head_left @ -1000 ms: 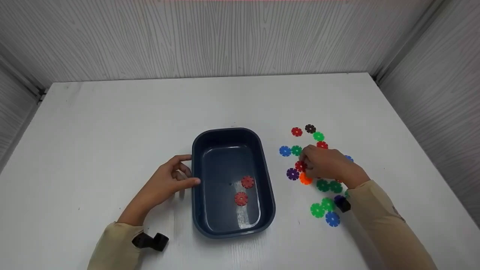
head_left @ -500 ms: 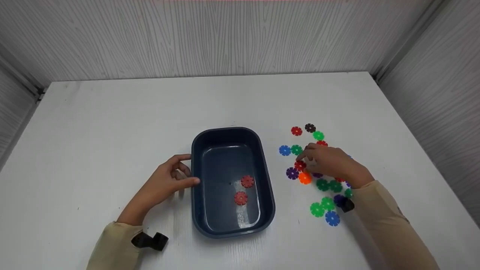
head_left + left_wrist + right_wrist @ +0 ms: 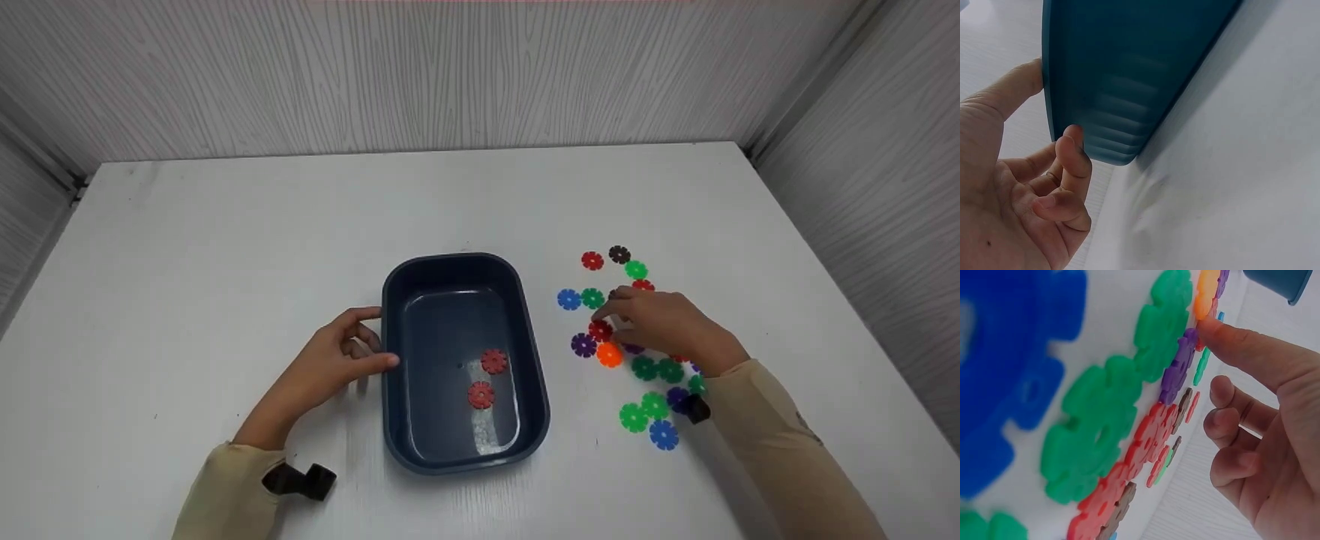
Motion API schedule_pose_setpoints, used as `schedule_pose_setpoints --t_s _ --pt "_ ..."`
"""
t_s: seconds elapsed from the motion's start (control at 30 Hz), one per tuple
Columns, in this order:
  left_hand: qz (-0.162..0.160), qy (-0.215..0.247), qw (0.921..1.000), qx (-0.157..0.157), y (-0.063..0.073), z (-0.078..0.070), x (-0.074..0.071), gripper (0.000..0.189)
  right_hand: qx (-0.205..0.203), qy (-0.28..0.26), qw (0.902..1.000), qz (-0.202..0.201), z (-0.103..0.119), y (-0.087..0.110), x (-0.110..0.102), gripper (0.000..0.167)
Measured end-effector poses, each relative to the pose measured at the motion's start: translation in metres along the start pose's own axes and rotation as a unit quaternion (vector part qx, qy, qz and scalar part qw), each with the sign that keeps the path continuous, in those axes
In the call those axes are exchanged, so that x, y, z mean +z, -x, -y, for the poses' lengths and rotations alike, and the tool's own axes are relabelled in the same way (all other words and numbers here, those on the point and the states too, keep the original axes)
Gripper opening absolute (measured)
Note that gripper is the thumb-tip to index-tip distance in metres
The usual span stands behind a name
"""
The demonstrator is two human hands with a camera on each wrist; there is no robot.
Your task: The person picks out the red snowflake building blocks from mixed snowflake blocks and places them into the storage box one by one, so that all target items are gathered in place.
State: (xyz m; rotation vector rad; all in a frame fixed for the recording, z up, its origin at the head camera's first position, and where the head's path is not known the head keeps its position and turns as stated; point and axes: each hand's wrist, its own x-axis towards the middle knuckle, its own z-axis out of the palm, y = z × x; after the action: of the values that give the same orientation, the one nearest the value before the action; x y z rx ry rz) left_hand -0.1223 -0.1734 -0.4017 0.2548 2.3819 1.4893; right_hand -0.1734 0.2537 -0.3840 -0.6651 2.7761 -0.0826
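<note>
Your right hand (image 3: 664, 322) has thumb and forefinger bent in on a thin, flower-notched red disc (image 3: 600, 331) beside the tub, seemingly pinching it, though partly hiding it. Your left hand (image 3: 341, 360) grips the smooth, round-cornered blue tub (image 3: 442, 322) by its rim, two matching discs (image 3: 481, 394) inside. Other bright discs (image 3: 644, 368) lie on the white table (image 3: 262, 247), backed by grey wood-grain panels (image 3: 450, 75).
</note>
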Motion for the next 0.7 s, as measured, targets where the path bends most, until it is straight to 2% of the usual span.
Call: schedule_pose_setpoints --t_s 0.13,0.3,0.53,0.7 --pt "-0.001 0.0 1.0 -0.002 -0.0002 0.0001 0.0001 0.073 0.006 0.0 1.0 0.0 0.0029 -0.0002 -0.0002 0.038" --pt "-0.001 -0.001 1.0 0.002 -0.0001 -0.0001 0.0006 0.072 0.022 -0.019 0.9993 0.023 0.0061 -0.0016 -0.0011 0.035" --pt "-0.004 -0.002 1.0 0.009 0.0011 -0.0011 0.0008 0.072 0.03 -0.021 0.998 0.052 0.0064 -0.0057 -0.0009 0.042" --pt "-0.002 0.001 1.0 0.007 0.0012 -0.0011 0.0005 0.072 0.042 -0.027 0.9973 0.054 0.006 -0.0052 -0.0008 0.043"
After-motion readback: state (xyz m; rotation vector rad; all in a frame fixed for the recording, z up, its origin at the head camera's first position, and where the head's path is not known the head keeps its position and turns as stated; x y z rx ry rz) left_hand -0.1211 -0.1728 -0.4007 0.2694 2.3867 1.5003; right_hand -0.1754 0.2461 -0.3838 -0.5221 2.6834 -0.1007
